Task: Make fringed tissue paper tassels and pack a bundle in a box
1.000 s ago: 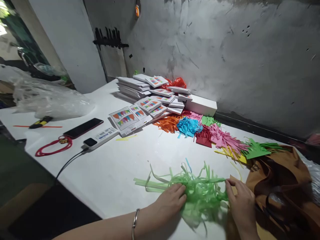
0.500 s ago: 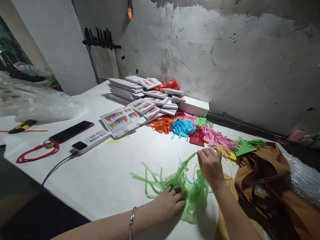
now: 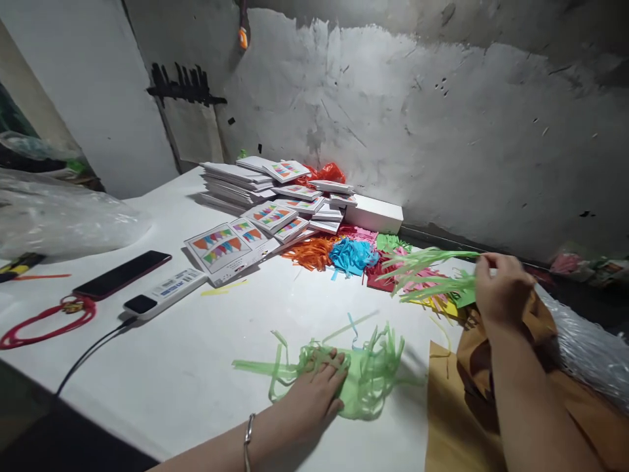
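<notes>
My left hand (image 3: 314,393) lies flat with fingers spread on a tangle of light green fringed paper (image 3: 366,377) on the white table (image 3: 196,341). My right hand (image 3: 501,288) is raised over the far right of the table, closed on one green fringed piece (image 3: 427,272) whose strips trail to the left, blurred by motion. That piece hangs above the row of coloured fringe piles (image 3: 354,255): orange, blue, red, pink, yellow and green.
Stacks of white printed cards (image 3: 275,196) and a white box (image 3: 376,213) sit by the wall. A phone (image 3: 122,273), a power bank (image 3: 164,293) with cable, a red cord (image 3: 44,321) and a plastic bag (image 3: 59,219) lie left. Brown fabric (image 3: 491,406) lies right.
My right hand pulled a green fringed piece out of the tangle and carried it up and to the right. My left hand stayed pressed on the pile.
</notes>
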Demonstrator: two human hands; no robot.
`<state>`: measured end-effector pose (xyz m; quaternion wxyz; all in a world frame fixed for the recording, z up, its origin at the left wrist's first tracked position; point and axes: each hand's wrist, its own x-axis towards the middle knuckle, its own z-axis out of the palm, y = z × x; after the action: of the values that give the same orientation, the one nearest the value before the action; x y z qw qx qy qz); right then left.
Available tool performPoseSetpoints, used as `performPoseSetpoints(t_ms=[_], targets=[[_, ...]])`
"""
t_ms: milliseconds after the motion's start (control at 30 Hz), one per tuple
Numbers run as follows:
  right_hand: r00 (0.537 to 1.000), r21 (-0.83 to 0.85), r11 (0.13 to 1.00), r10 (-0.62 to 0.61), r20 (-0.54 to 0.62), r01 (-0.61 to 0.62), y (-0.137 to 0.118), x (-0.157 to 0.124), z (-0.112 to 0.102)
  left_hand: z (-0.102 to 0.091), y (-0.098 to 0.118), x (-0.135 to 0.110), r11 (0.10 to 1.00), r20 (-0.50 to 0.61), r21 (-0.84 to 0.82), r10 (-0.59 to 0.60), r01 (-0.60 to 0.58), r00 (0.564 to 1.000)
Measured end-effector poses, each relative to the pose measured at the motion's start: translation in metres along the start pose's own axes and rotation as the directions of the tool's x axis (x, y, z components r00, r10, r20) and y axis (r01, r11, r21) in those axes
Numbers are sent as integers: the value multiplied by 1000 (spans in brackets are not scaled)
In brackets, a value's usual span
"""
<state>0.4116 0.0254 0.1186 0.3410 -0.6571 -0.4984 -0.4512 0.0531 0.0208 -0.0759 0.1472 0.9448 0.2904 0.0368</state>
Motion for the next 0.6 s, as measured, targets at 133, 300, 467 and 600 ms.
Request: performPoseSetpoints(t_ms=[133, 300, 467, 600], targets=[[984, -3, 984, -180, 0, 180, 17, -16, -71, -47, 4, -1, 998, 48, -62, 23, -20, 999], [867, 258, 858, -485, 116, 445, -21, -58, -137, -139, 53, 4, 836, -263, -505, 89, -216, 961], [786, 301, 794, -591, 181, 528, -40, -85, -165, -169, 111, 45, 730, -331, -517, 312, -448, 891], [806, 323, 807, -564, 178, 494, -41, -106, -171, -140, 124, 69, 546, 7, -818, 320, -179, 947]])
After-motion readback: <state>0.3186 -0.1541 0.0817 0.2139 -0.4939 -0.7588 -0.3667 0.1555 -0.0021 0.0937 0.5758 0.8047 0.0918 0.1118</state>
